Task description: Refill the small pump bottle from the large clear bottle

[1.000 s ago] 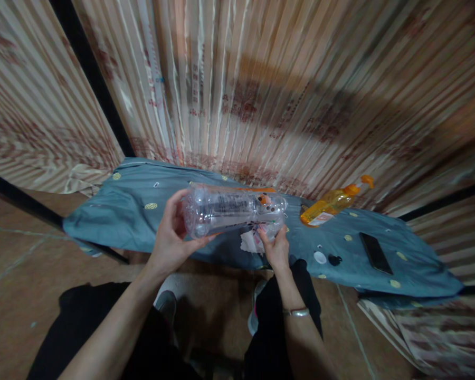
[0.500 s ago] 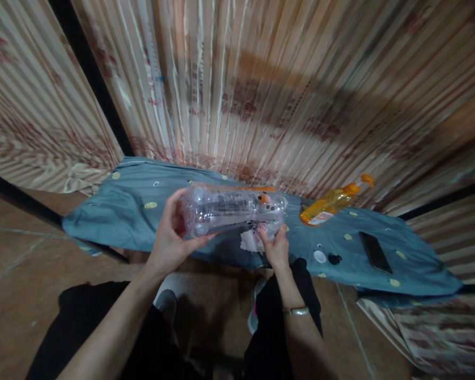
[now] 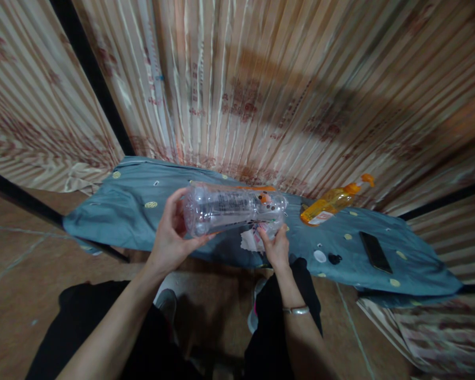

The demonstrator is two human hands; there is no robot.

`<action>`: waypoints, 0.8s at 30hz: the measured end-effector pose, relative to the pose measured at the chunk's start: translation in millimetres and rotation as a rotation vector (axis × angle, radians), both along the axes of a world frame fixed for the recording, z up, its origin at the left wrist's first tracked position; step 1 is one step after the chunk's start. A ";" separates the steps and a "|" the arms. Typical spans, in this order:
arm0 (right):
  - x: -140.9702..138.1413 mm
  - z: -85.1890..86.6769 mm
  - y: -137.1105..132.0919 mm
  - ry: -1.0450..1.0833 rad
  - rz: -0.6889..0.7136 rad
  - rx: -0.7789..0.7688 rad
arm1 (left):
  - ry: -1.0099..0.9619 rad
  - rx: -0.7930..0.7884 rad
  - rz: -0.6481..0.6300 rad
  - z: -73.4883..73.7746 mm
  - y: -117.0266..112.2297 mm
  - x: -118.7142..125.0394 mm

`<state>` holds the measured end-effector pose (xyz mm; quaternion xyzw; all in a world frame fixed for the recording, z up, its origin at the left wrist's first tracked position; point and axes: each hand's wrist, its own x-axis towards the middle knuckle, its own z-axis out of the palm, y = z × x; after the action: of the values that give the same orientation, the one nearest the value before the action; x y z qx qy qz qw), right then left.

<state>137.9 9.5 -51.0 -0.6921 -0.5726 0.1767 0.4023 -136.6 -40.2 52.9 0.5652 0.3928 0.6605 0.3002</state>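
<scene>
I hold a clear empty plastic bottle sideways above a blue-grey cloth. My left hand is wrapped round the bottle's base end. My right hand pinches at the bottle's other end, where a torn white label hangs loose under it. An orange strip shows along the bottle's far side.
An orange pump bottle lies on the cloth to the right. A dark phone lies further right, with a white cap and a black cap nearer me. Striped curtains hang behind. My legs and shoes are below on the brown floor.
</scene>
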 end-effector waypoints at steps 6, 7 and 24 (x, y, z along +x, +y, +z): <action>-0.8 1.5 -0.2 0.022 0.000 0.004 | 0.023 0.009 0.000 0.6 -0.4 -0.3; -1.4 1.8 -0.4 0.024 -0.003 0.008 | 0.019 0.010 -0.002 0.6 -0.3 -0.3; -0.1 0.6 0.4 0.019 0.005 0.004 | -0.015 0.004 -0.026 0.4 -0.4 -0.5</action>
<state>137.8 9.9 -50.4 -0.6880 -0.5709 0.1834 0.4087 -137.1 -40.6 53.3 0.5660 0.3817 0.6615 0.3104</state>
